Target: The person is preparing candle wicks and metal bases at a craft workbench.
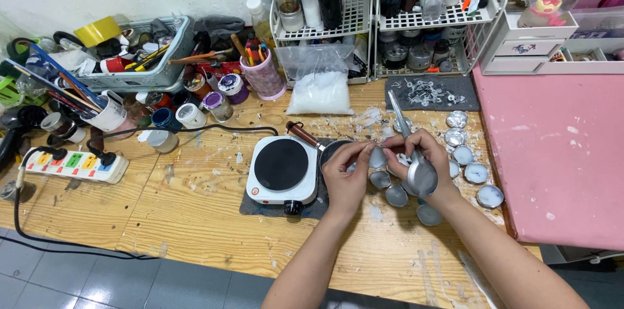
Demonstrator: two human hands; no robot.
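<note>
my right hand point(422, 156) grips metal spoon point(416, 159), fingers closed round handle. my left hand point(348, 172) pinches small tin cup point(377, 157) at rim. more cups at 4 o'clock; hot plate point(281, 167) at 9 o'clock.

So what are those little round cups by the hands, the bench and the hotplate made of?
The little round cups look like thin silvery metal, probably aluminium, given their bright shiny walls. The bench looks like bare plywood, with visible grain, pale and stained. The hotplate has a glossy white casing, plastic or painted metal, and a matte black disc.
</note>
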